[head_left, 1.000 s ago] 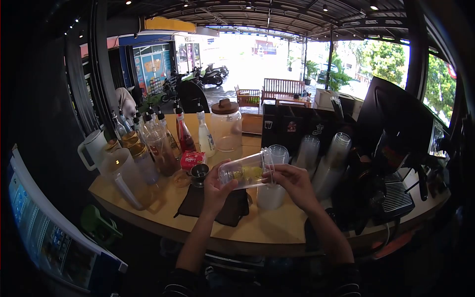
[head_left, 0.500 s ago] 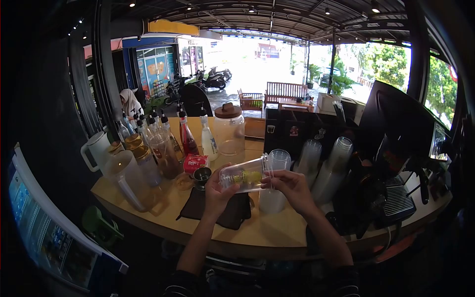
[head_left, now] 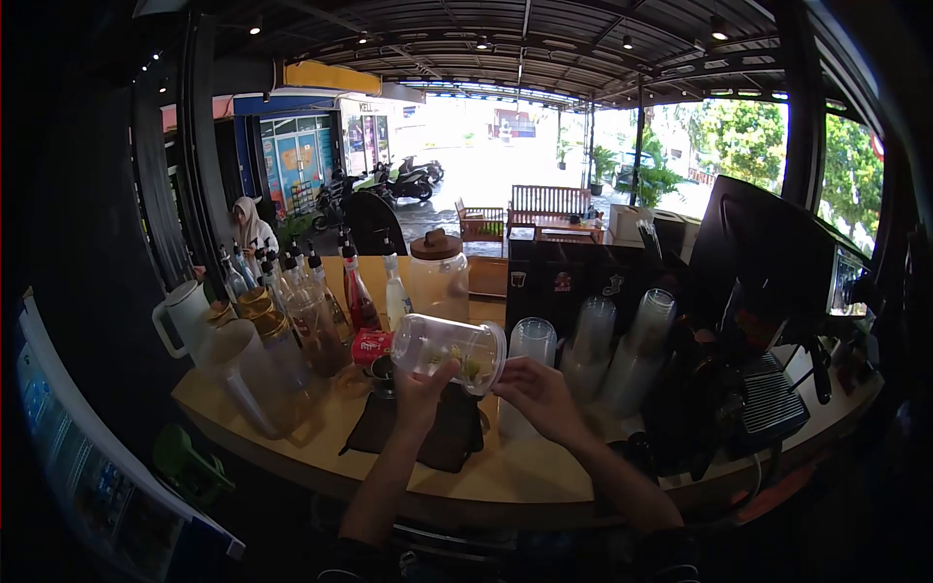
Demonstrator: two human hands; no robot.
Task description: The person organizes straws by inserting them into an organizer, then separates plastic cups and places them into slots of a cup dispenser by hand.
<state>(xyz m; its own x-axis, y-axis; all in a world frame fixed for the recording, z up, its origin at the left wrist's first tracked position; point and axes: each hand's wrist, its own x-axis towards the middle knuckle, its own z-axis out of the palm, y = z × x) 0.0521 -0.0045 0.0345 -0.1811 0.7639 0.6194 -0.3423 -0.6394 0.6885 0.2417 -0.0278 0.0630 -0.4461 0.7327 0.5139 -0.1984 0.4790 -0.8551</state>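
Observation:
A clear plastic cup (head_left: 447, 348) with a yellow-green print lies sideways in the air above the counter, its rim to the right. My left hand (head_left: 421, 396) is wrapped round its underside near the base. At the rim, the fingers of my right hand (head_left: 535, 392) pinch the edge. Below the cup is a dark folded cloth (head_left: 413, 432). Just behind my left hand are a metal jigger (head_left: 383, 373) and a red packet (head_left: 371, 345). Stacked clear cups (head_left: 533, 340) stand behind my right hand.
Pump bottles (head_left: 360, 296), a lidded jar (head_left: 439, 277) and a large pitcher (head_left: 243, 369) stand at the left and back of the wooden counter (head_left: 525, 478). More cup stacks (head_left: 637, 355) and a black machine (head_left: 768, 389) occupy the right. A person (head_left: 253, 225) is beyond the bottles.
The cup has turned in my hands, its base now raised and its rim tilted lower. Both hands have shifted slightly left. The view has tilted upward, and the person at the back faces this way more.

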